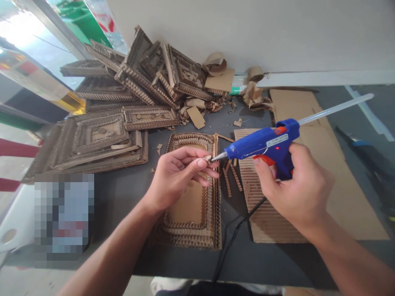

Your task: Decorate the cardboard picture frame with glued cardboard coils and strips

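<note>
My right hand (296, 181) is wrapped round a blue hot glue gun (262, 144), with the thumb near its orange trigger. A clear glue stick (336, 109) juts from the gun's back end. Between thumb and fingertips, my left hand (182, 172) pinches a small piece of cardboard (208, 158). The gun's metal nozzle points left and meets or nearly meets that piece. Beneath my left hand lies a rectangular cardboard frame (188, 209) with layered corrugated borders, partly covered by the hand. The gun's black cord (237, 230) runs down to the table's front edge.
Finished-looking corrugated frames (135, 82) are heaped at the back left. A corrugated cardboard sheet (268, 222) and flat cardboard (345, 185) lie right. Thin cardboard strips (231, 176) sit beside the frame. Crumpled paper scraps (256, 96) lie near the wall. A blurred-out patch (64, 218) is at left.
</note>
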Motion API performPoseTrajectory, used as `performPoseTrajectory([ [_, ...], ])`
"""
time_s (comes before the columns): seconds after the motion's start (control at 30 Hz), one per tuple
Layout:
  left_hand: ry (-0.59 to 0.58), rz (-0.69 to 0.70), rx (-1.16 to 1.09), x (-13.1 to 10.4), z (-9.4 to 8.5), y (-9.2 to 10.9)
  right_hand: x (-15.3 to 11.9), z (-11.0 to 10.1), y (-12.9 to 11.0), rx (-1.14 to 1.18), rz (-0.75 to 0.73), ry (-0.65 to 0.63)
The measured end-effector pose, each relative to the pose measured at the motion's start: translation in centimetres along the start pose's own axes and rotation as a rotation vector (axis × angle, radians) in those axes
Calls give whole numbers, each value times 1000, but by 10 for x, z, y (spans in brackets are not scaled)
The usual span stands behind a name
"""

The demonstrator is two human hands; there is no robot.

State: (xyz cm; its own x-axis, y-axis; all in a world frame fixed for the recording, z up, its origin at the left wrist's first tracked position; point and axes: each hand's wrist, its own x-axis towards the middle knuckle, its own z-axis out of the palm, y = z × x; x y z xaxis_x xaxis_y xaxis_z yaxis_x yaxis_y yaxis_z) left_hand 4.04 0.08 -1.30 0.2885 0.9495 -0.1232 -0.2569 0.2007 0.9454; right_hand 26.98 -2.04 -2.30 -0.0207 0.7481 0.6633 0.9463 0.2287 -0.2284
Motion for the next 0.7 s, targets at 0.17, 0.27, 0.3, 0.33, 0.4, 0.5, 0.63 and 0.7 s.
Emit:
performPoseTrajectory([
  [0.17,-12,-1,-9,1,0,0,-1,1,1,-15,-18,6],
  [0.27,-16,2,-11,1,-1,-1,-3,1,2,-17,-13,-3],
  [0.3,-17,2,-14,1,-1,-2,-3,1,3,-14,-13,-5],
  [0.33,-17,1,-18,0,-1,-2,-3,1,3,-12,-14,-7],
  [0.4,-13,-4,-28,0,-1,-2,-3,1,4,-15,-16,-11],
  [0.5,-9,-12,-44,0,-2,-2,-3,1,5,-29,-15,-18],
  [0.63,-22,6,-69,1,-4,-3,-3,1,6,-21,-25,-16],
  [0.7,-26,26,-77,1,-5,-5,-3,1,6,-7,-35,-14],
])
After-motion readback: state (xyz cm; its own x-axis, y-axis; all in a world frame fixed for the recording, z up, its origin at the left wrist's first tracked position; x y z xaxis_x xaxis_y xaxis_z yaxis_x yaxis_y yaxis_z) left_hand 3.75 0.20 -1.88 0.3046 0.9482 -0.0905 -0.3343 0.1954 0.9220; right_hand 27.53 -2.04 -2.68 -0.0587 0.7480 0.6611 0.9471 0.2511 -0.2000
